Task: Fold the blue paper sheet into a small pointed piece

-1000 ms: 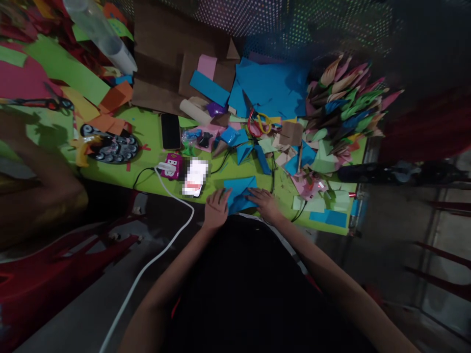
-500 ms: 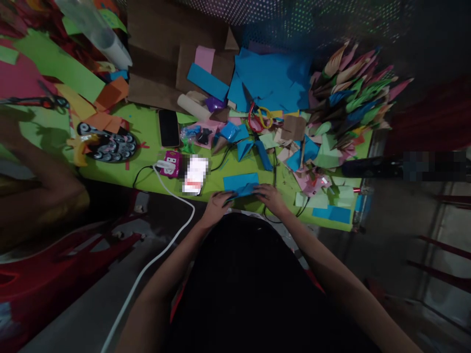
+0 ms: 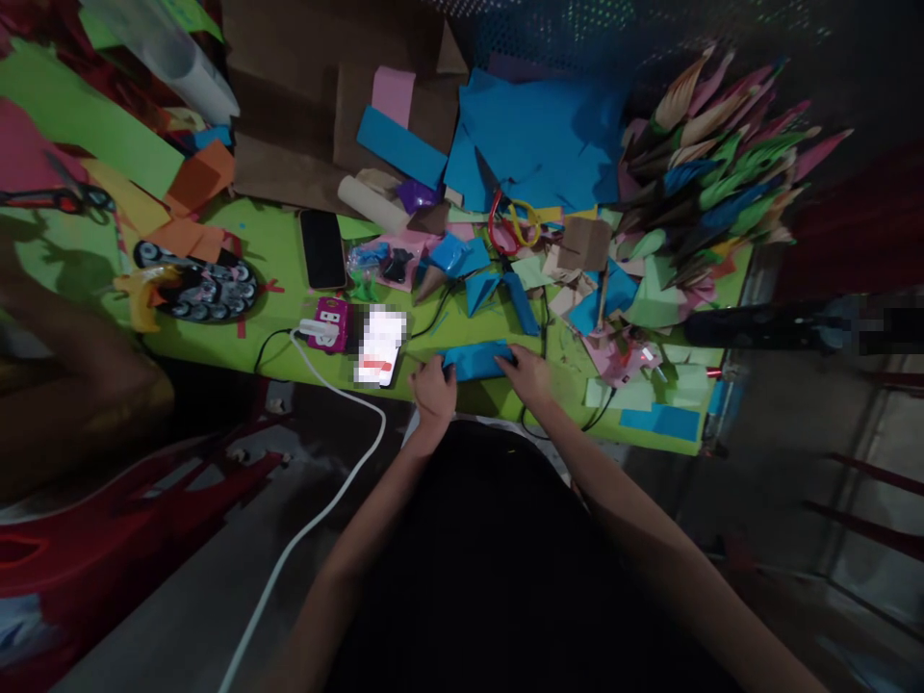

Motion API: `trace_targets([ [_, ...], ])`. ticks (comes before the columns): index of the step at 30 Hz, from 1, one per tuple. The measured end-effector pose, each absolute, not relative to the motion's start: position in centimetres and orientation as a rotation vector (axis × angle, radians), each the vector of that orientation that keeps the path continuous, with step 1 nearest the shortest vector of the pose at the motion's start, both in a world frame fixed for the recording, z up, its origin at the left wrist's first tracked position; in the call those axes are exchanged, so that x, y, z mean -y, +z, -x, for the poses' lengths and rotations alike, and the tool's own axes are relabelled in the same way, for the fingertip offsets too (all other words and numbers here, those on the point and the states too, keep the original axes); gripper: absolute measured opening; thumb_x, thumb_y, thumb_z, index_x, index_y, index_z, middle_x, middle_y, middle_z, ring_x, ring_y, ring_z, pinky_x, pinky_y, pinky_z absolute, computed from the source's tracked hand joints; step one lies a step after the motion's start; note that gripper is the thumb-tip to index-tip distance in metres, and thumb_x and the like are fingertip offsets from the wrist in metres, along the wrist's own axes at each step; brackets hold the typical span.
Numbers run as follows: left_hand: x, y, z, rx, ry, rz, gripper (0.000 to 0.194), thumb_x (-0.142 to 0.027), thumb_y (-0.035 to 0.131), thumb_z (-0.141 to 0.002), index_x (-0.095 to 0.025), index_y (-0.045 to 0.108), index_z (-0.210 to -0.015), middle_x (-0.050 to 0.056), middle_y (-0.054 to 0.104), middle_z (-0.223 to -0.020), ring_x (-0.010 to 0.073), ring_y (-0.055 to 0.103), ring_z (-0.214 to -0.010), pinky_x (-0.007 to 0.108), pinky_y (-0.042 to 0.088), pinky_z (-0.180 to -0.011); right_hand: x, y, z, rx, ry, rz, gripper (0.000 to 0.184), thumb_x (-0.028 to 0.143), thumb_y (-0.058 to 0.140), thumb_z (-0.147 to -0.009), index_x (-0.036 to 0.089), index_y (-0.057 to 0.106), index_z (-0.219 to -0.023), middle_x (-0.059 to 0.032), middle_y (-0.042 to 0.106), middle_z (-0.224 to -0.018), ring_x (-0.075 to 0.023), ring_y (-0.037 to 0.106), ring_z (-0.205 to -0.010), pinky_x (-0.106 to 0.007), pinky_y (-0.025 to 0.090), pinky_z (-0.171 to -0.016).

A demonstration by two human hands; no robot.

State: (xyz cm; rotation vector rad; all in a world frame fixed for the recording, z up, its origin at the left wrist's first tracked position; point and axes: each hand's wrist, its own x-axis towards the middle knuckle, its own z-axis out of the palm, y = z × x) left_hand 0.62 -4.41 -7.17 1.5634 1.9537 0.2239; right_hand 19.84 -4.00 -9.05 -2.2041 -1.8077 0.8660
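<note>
A folded strip of blue paper [image 3: 476, 361] lies at the near edge of the green-covered table [image 3: 404, 397]. My left hand [image 3: 434, 385] is closed at the paper's left end, fingers curled on it. At the right end, my right hand [image 3: 528, 373] pinches the paper's edge. Just left of my left hand is a phone with a lit, blurred screen [image 3: 381, 345]. Beyond the strip lie folded blue paper pieces [image 3: 482, 291] and scissors with red and yellow handles [image 3: 514, 226].
A magenta power socket [image 3: 328, 324] with a white cable [image 3: 318, 520] hangs over the front edge. Paper cones [image 3: 722, 173] pile up at the right; a glue gun [image 3: 628, 361] sits below them. A dark phone [image 3: 322, 248] and another person's arm [image 3: 79, 327] are on the left.
The blue paper's far flap, flat and open before, is now folded over into a narrower strip. My left hand has turned and curled at its left end; my right hand stays at the right end.
</note>
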Motion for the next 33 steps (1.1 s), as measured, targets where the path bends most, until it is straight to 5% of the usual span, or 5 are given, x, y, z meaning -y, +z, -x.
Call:
trace_targets([
  [7, 4.7, -6.5, -0.7, -1.973, 0.152, -1.613, 0.012, -0.028, 0.055, -0.095, -0.019, 0.064, -0.096, 0.015, 0.073, -0.103, 0.0348, 0.063, -0.104, 0.049, 0.043, -0.093, 3.7, -8.8, -19.5, 1.861, 0.849, 2.291, 0.024, 0.043, 0.057, -0.093, 0.023, 0.058, -0.080, -0.0061, 0.068, -0.083, -0.0227, 0.060, -0.076, -0.030, 0.035, -0.061],
  [33, 5.3, -7.3, -0.3, -2.115, 0.258, -1.432, 0.013, -0.034, 0.060, -0.093, -0.021, 0.064, -0.093, 0.011, 0.073, -0.096, 0.0310, 0.061, -0.102, 0.047, 0.041, -0.092, 4.1, -8.5, -19.8, 1.759, 0.907, 2.212, 0.036, 0.051, 0.050, -0.091, 0.026, 0.037, -0.069, -0.0015, 0.054, -0.069, -0.0203, 0.050, -0.067, -0.031, 0.033, -0.063],
])
